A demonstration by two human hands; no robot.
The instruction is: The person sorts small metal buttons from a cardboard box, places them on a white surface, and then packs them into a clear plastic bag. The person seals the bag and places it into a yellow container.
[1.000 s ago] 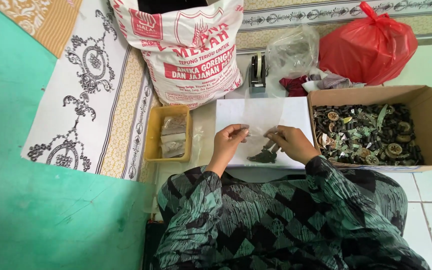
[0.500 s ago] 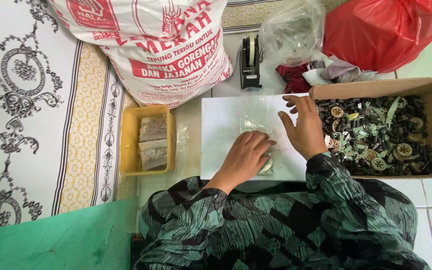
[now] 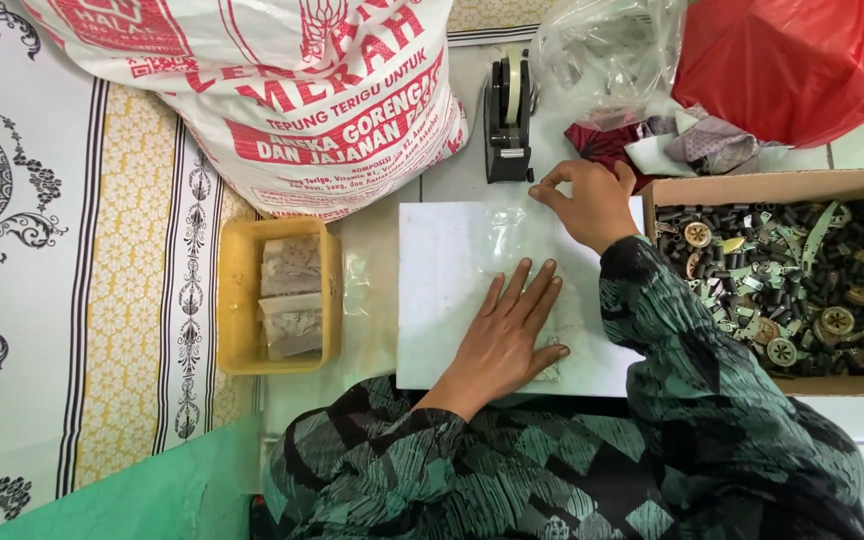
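A clear plastic bag [image 3: 522, 240] lies flat on a white board [image 3: 442, 290] in front of me. My left hand [image 3: 507, 335] presses flat on the bag's near part, fingers spread. My right hand [image 3: 587, 200] rests at the bag's far end, fingertips pinched at its edge just below a black tape dispenser [image 3: 508, 118]. Small parts inside the bag are mostly hidden under my left hand.
A cardboard box [image 3: 782, 285] of small dark metal and plastic parts stands at right. A yellow tray [image 3: 237, 300] holding filled clear bags sits at left. A big white printed sack [image 3: 282, 90], a red plastic bag [image 3: 802, 60] and crumpled clear plastic [image 3: 602, 45] lie behind.
My right hand has moved from the box's edge up to the bag's far end by the tape dispenser. My left hand has flattened on the bag. The view has moved closer.
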